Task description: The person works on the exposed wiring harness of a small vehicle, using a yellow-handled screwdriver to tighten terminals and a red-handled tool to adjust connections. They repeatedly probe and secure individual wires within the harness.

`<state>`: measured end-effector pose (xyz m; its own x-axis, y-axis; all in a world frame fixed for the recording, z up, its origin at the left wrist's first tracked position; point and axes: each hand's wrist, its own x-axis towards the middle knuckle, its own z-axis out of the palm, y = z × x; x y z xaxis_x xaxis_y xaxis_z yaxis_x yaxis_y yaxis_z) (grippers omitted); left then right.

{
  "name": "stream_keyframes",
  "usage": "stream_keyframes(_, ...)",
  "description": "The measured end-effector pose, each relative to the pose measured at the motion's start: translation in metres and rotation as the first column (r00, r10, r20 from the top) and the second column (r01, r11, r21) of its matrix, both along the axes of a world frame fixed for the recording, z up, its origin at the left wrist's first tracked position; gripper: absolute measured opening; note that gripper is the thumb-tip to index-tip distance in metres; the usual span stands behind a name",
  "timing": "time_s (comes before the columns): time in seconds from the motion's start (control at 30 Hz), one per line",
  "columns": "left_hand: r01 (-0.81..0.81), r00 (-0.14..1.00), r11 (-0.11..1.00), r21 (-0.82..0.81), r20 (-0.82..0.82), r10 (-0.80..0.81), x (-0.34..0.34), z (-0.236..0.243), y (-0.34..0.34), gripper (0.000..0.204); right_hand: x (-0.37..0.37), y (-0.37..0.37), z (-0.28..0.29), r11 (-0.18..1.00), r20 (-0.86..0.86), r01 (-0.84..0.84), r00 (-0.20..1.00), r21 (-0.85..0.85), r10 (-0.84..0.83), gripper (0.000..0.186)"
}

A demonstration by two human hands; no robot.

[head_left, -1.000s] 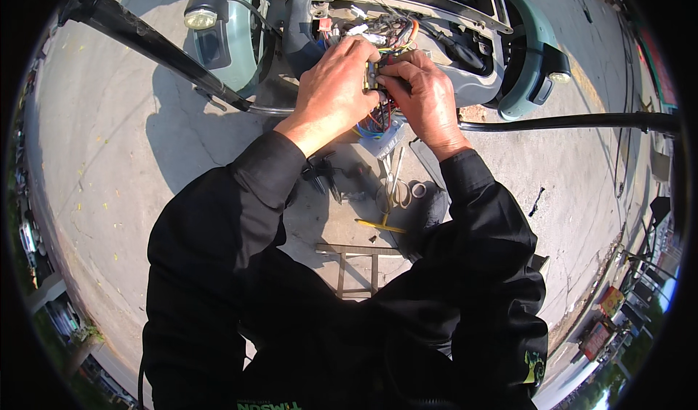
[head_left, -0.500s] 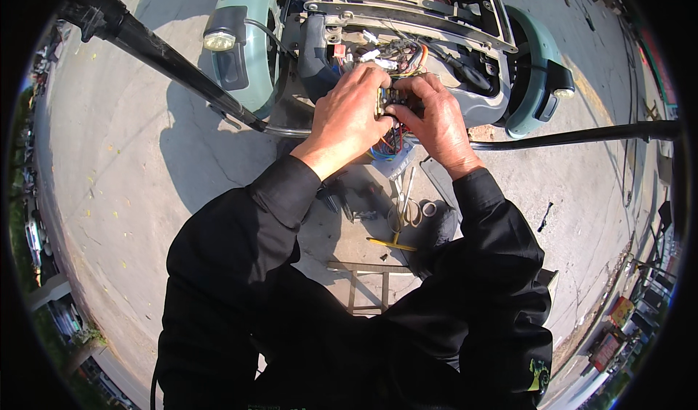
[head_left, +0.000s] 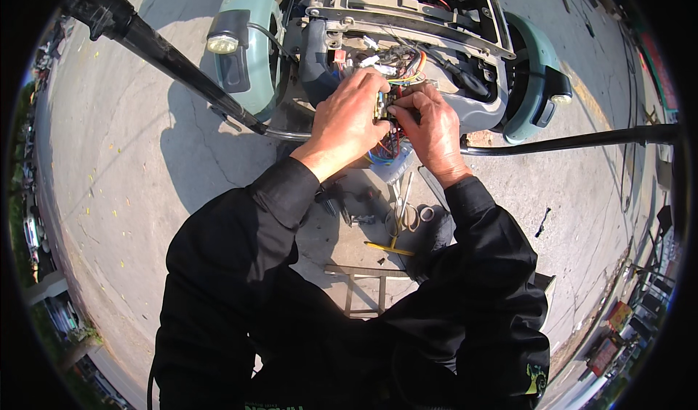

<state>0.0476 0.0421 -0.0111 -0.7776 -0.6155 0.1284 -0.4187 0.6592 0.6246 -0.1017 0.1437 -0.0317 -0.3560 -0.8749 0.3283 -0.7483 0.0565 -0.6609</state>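
My left hand grips a small strip of connectors with yellow and metal parts, its fingers curled over the near side. My right hand pinches at the same strip from the right with thumb and forefinger; the exact part between those fingertips is too small to make out. Coloured wires hang below the strip. Beyond my hands, white plugs and more wiring lie in the grey housing of an opened small vehicle. A translucent plastic piece with printing sits under the wires.
Pale green fenders with lamps flank a metal frame. Black tubes slope at left and right. Scissors, tape rings, a yellow-handled tool and a metal stool are below, on concrete.
The whole scene sits lower in the picture than a second ago as the view moved. My right hand has shifted slightly left since half a second ago, still pinching at the strip.
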Motion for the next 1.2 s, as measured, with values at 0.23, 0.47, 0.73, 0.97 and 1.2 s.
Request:
stream_keyframes(0.23, 0.017, 0.999, 0.998, -0.066, 0.033, -0.015, 0.001, -0.003, -0.001, 0.052, -0.062, 0.080, -0.068, 0.845, 0.322, 0.534, 0.800, 0.000, -0.506, 0.054)
stream_keyframes(0.47, 0.042, 0.999, 0.987, -0.155, 0.019, -0.040, 0.000, -0.003, 0.004, 0.050, 0.086, 0.259, -0.318, 0.361, 0.276, -0.035, 0.715, 0.932, -0.643, 0.039)
stream_keyframes(0.73, 0.051, 0.998, 0.996, -0.070, 0.037, -0.048, 0.001, 0.011, 0.001, 0.062, 0.130, 0.250, -0.342, 0.178, -0.051, 0.202, 0.786, 0.963, -0.617, 0.033)
stream_keyframes(0.97, 0.101, 0.992, 0.988, -0.119, 0.093, -0.091, 0.006, 0.010, -0.001, 0.081, 0.135, 0.265, -0.310, 0.292, -0.012, 0.217, 0.820, 0.932, -0.573, 0.030)
stream_keyframes(1.2, 0.166, 0.967, 0.986, 0.023, 0.194, -0.167, 0.009, 0.019, -0.011, 0.094, 0.039, 0.254, -0.245, 0.395, 0.147, 0.060, 0.868, 0.917, -0.474, 0.037)
